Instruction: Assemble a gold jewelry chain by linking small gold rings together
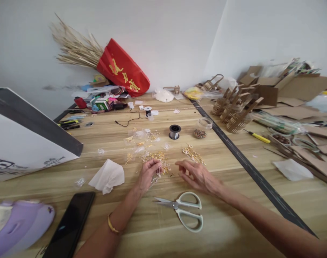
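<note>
My left hand [150, 173] is closed, thumb and fingertips pinching a beaded strand [154, 181] that hangs towards me. Just beyond it lies a loose heap of gold beads [158, 156]. To the right, my right hand [197, 175] is held above the tabletop with its fingers partly bent and apart, pointing left; nothing shows between them. Past that hand rest several gold beaded pieces with rings [193, 154]. Scissors with pale green handles [176, 205] lie in front of both hands, blades to the left.
A spool of clear line [174, 132] and a dish of mixed beads [200, 133] stand farther back. At left are a crumpled tissue [108, 176], a phone [72, 222] and a white box [29, 139]. Small woven baskets [236, 114] and a yellow cutter [259, 137] are at right.
</note>
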`<state>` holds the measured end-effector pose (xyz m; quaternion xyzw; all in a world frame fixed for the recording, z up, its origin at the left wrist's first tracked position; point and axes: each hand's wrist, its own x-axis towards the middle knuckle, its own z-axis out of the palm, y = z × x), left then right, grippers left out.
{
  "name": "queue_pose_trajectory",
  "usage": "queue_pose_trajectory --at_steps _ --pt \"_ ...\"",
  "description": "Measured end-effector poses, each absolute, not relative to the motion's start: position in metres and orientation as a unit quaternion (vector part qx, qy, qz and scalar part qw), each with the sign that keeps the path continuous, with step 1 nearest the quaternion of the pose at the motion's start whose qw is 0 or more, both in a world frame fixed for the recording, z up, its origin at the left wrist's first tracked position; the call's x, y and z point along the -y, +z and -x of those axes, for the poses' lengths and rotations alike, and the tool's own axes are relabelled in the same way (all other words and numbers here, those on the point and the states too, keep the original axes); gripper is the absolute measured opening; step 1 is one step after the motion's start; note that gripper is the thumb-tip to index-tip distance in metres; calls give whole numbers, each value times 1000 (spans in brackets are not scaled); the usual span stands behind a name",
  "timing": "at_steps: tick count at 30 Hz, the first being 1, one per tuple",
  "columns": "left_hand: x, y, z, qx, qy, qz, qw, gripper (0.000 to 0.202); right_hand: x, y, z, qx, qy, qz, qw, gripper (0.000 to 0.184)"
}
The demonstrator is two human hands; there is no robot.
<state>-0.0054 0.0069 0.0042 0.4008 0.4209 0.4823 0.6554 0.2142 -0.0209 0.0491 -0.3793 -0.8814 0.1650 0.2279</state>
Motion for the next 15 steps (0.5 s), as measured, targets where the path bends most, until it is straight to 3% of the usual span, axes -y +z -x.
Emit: queue_pose_trajectory --at_steps 4,6,12,15 --pt "-8 1 7 -420 481 -401 656 24 71 59 -220 898 183 389 92 16" --pt "-9 0 7 -418 484 -400 656 23 90 59 -218 906 193 375 49 19" --pt "-8 1 6 -417 481 -403 657 23 108 47 -205 907 146 395 10 58" --pt "-7 2 6 -417 483 -399 658 24 107 45 -202 900 144 412 -8 66"
